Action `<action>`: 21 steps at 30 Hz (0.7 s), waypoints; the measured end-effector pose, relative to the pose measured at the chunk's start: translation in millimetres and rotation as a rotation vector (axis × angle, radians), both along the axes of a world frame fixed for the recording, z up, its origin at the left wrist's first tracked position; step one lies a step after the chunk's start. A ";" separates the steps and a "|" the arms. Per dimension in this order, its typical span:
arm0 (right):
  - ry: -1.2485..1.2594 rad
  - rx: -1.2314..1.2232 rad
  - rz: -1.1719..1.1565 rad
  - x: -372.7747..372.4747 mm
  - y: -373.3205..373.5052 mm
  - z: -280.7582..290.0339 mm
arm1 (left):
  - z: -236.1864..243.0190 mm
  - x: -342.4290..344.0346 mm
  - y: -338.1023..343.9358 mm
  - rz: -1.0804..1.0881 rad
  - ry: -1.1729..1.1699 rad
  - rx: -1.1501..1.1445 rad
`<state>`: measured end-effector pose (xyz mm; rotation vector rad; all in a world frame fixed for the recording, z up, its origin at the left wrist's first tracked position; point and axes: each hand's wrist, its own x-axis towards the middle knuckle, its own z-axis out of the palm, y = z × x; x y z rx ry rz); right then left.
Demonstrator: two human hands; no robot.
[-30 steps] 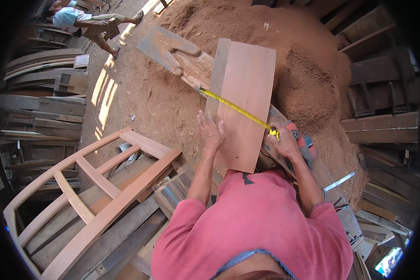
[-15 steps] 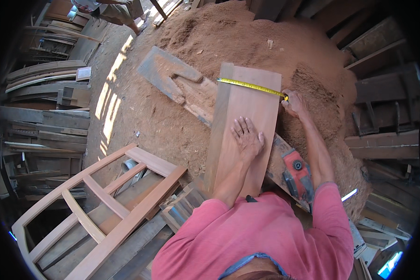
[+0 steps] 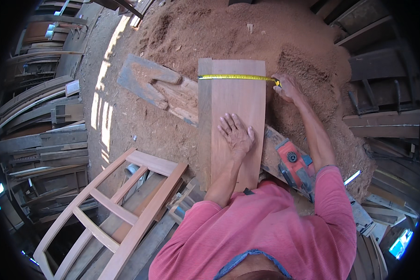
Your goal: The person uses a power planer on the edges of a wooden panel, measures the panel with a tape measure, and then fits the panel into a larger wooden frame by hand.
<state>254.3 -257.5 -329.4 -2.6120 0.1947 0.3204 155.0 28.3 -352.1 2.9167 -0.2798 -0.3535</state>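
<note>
A wide pale-brown wooden board [image 3: 235,100] lies in front of me, a greyer strip [image 3: 205,116] running down its left side. My left hand [image 3: 238,136] rests flat on the board, fingers spread. Across the board's far end stretches a yellow tape measure blade [image 3: 238,77], its tip at the left edge. Just beyond the right edge, my right hand [image 3: 287,88] is closed around the tape measure [image 3: 278,83]; its case is mostly hidden by the fingers.
Right of the board, a red power planer [image 3: 291,161] sits on a plank. A curved wooden frame [image 3: 114,205] lies at the lower left. Sawdust [image 3: 210,28] is heaped beyond the board, near a notched plank [image 3: 149,74]. Stacked lumber [image 3: 63,140] lines the left.
The view has shifted, so the board now appears straighter and farther left. My left hand stays flat on it; my right hand still holds the tape. The person at the far left is out of view.
</note>
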 end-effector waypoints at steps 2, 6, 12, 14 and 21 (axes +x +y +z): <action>0.007 0.005 -0.003 1.7 0.7 1.8 | -0.2 0.0 -0.2 0.001 -0.008 -0.001; 0.015 0.031 -0.019 2.3 0.8 2.6 | -1.4 -0.1 -0.3 0.002 -0.024 -0.015; -0.020 0.141 -0.065 -11.1 6.1 18.2 | 4.8 2.4 -2.9 0.021 0.035 -0.015; -0.050 0.313 -0.156 -28.2 7.0 18.7 | 5.2 1.6 -1.7 0.031 0.051 -0.012; 0.117 0.204 -0.526 -143.5 -47.6 -64.1 | 3.7 -0.7 -2.3 0.022 0.032 -0.011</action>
